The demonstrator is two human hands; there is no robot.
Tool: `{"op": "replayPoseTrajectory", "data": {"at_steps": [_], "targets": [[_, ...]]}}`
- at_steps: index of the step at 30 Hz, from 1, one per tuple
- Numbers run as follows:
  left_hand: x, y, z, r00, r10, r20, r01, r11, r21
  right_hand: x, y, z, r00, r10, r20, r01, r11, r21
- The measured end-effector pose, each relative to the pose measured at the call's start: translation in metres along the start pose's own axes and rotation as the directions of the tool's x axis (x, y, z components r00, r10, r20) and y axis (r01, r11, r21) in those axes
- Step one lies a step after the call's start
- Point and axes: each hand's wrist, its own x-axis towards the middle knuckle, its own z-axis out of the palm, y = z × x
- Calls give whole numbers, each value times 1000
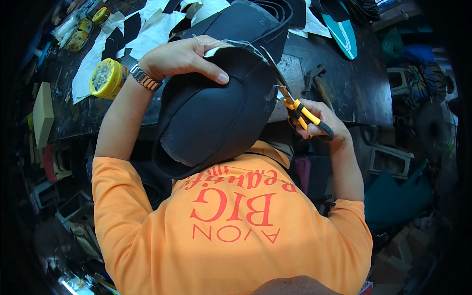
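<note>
A black stitched leather piece with a curved seam and a pale lining rests against my orange shirt front, bent over the table's near edge. My left hand, wearing a metal watch, grips its upper rim, thumb on the black face and fingers behind. Loose white thread trails along that rim. In my right hand are yellow-and-black handled scissors, fingers round the handles. Their blades point up and left beside the piece's right edge, close to a short thread end. Whether the blades touch the leather I cannot tell.
On the dark table lie more black leather, white scraps and a teal piece. A hammer lies right of the leather. A yellow tub stands left of my left wrist. Stools and clutter surround the table.
</note>
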Motion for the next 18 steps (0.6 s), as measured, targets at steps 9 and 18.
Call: {"op": "replayPoseTrajectory", "data": {"at_steps": [9,18], "targets": [[2,-1,4,999,23,33,-26,996,89,0,-7,-23,999,-3,45,8,993,-116],[6,-2,8,989,-15,145,21,999,-39,1,1,-36,994,11,110,3,992,-127]]}}
